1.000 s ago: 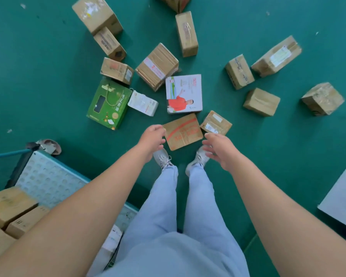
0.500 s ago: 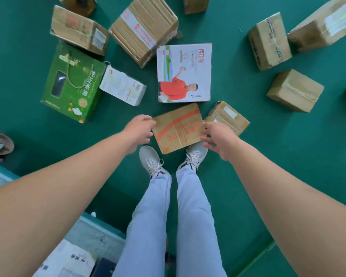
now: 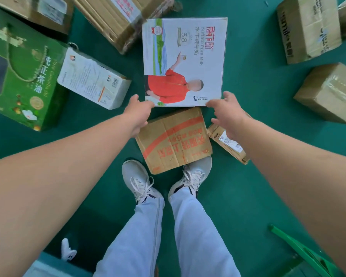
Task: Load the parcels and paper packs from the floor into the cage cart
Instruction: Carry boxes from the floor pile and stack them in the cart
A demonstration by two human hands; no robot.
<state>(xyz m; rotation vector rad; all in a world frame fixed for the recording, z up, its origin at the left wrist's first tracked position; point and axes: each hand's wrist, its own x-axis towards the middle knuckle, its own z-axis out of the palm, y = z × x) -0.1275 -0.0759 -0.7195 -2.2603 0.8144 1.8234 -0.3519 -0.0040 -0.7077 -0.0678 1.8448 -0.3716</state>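
We reach for milk carton: left hand, right hand both open at near corners; we should grip opposite sides evenly, lift level

Milk box behind flat carton; tea-oil box far L, taped parcel R.

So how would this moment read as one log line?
step: reaching | target: milk box | left hand: open at near-left corner | right hand: open at near-right corner | lifted: no
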